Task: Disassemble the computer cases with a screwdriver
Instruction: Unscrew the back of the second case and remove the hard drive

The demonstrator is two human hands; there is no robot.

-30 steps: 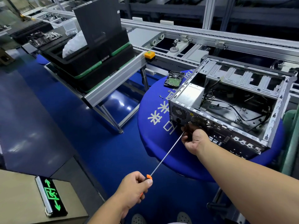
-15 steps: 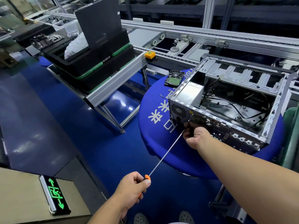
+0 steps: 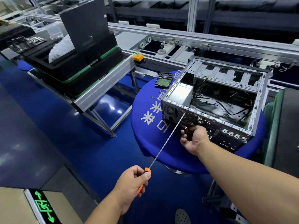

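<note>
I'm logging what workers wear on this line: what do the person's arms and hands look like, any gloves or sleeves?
Both hands, left and right, are bare, with no gloves. Both forearms are bare as far as the frame shows, with no sleeves, watch, rings or wristbands visible.

Black bins (image 3: 77, 68) stacked on an aluminium stand (image 3: 103, 88) at 10 o'clock, dark panel (image 3: 84, 26) propped upright in the top one. Orange button (image 3: 138, 57) mounted on the stand's end. Conveyor rail (image 3: 210, 39) seen across 12 o'clock. Green exit sign (image 3: 42, 206) lit at 7 o'clock.
</note>
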